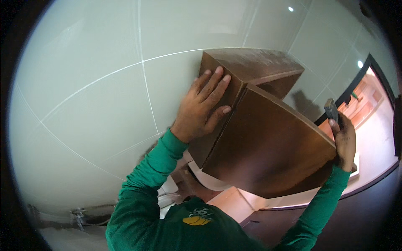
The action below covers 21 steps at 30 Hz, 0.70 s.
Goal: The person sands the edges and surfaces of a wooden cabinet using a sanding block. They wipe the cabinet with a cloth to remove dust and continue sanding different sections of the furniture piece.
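Note:
A brown wooden wall cabinet point(259, 62) is fixed against the tiled wall, its door point(268, 142) swung out toward me. My left hand point(205, 100) lies flat on the cabinet's left side panel near the top front corner, fingers spread, holding nothing. On the right, beyond the door's free edge, my right hand point(346, 136) grips a small dark grey rectangular block point(331, 109) that sticks up above the fingers. Its lower part is hidden in the hand, so I cannot tell its exact kind. The right wrist is close to the door's outer edge.
Pale large tiles point(96, 121) cover the wall. A dark-framed mirror point(368, 104) hangs at the right, with a green sleeve reflected in it. White toilet parts point(168, 200) show below my left arm. Pipe fittings point(79, 217) sit low on the left.

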Each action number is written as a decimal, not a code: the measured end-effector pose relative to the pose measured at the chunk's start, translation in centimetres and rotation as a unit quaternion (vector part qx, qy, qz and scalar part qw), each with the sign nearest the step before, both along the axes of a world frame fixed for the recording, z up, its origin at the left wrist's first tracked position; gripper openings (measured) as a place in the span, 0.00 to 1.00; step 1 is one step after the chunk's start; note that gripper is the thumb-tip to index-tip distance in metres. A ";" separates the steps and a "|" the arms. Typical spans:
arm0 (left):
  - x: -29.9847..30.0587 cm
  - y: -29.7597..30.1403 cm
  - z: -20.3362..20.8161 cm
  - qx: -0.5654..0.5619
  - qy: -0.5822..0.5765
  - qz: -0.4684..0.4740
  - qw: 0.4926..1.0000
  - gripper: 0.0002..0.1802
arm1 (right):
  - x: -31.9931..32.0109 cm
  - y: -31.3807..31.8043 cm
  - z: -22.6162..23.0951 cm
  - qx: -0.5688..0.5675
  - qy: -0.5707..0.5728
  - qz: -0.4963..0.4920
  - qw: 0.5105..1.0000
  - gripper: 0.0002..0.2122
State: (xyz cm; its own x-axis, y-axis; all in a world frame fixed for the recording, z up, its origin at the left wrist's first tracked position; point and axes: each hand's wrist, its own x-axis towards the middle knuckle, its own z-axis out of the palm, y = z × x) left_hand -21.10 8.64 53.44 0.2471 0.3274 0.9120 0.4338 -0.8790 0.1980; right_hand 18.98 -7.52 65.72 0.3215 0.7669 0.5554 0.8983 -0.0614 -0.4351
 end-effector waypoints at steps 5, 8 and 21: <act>-5.5 -0.5 1.5 0.220 -0.124 0.091 0.963 0.10 | -0.3 -1.1 0.4 0.017 -0.038 -0.061 0.997 0.26; -10.3 -4.1 3.0 0.140 -0.360 0.233 0.892 0.03 | -1.5 -0.9 0.7 -0.016 -0.022 -0.084 0.996 0.26; -30.5 -7.9 1.7 0.255 0.007 0.483 0.837 0.18 | -3.2 -0.5 0.5 0.192 -0.144 -0.036 0.970 0.25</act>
State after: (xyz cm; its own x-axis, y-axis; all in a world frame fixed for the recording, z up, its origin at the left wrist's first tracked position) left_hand -51.62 0.71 55.18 0.1028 -0.0514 0.9934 0.9907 -0.0842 -0.1069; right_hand 15.74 -8.02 66.23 0.1555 0.4665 0.8707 0.9853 -0.0106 -0.1703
